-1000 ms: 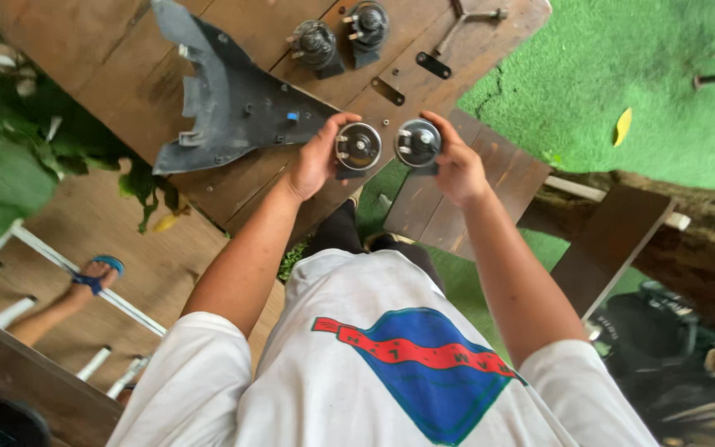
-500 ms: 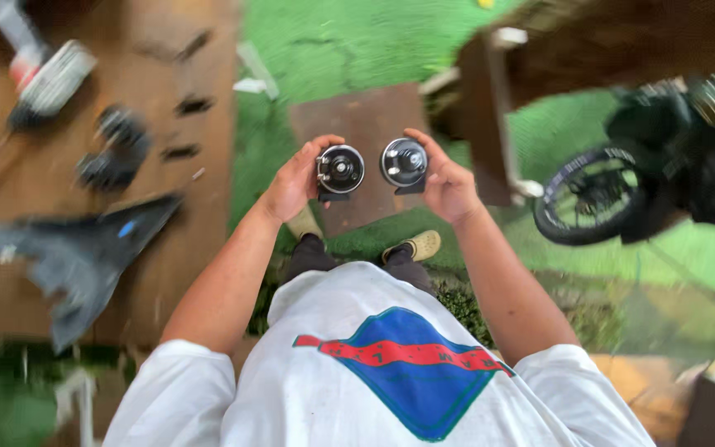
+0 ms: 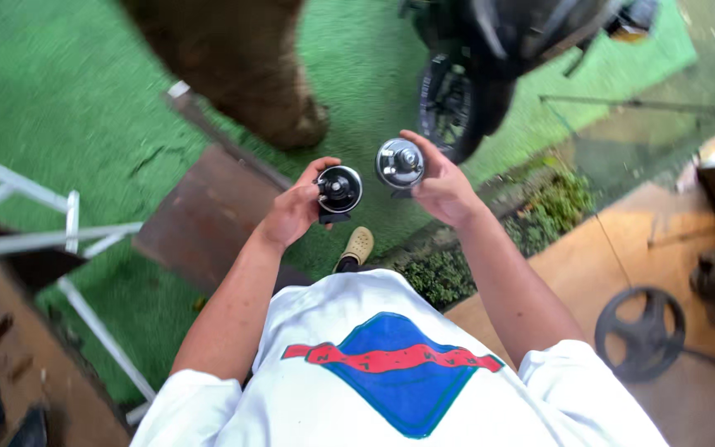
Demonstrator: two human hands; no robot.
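We hold two round horns up in front of our chest, one in each of our hands. Our left hand (image 3: 295, 211) grips the dark horn (image 3: 339, 189), fingers curled behind it, its face turned up to us. Our right hand (image 3: 440, 186) grips the shiny silver horn (image 3: 400, 163) just beside it, the two discs near but apart. Below them lie green turf (image 3: 59, 108) and a brown wooden board (image 3: 208, 215). A motorbike wheel (image 3: 448, 108) stands beyond our right hand.
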